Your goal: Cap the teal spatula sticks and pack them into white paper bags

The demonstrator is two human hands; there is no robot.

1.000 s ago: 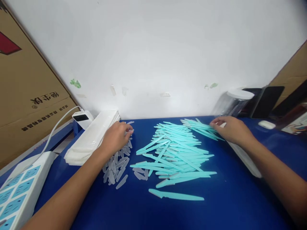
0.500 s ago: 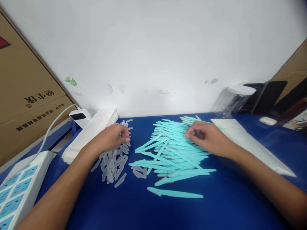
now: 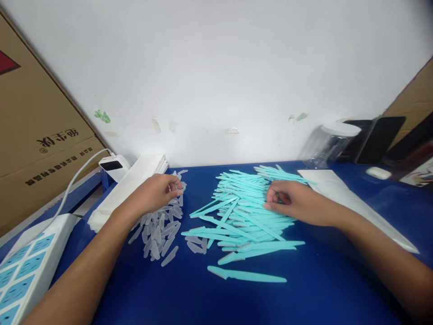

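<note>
A pile of turquoise eyebrow razors (image 3: 250,216) lies in the middle of the blue table, one razor (image 3: 246,274) apart at the front. To its left is a heap of translucent blade caps (image 3: 158,232). Over the upper part of the caps is my left hand (image 3: 162,192), thumb and fingers drawn together; whatever is between the fingertips is too small to make out. My right hand (image 3: 291,201) rests at the right side of the razor pile, fingers curled and thumb close to the forefinger. I cannot make out what its fingertips hold.
White folded bags (image 3: 130,189) are stacked at left, beside a white device (image 3: 117,167) with a cable. A power strip (image 3: 34,253) sits front left. At right are a white pouch (image 3: 358,207), a lidded clear jar (image 3: 333,144) and a white case (image 3: 378,172). A wall closes the back.
My right hand has shifted slightly right and toward me over the razors, uncovering the razors at the back. My left hand has barely moved above the caps.
</note>
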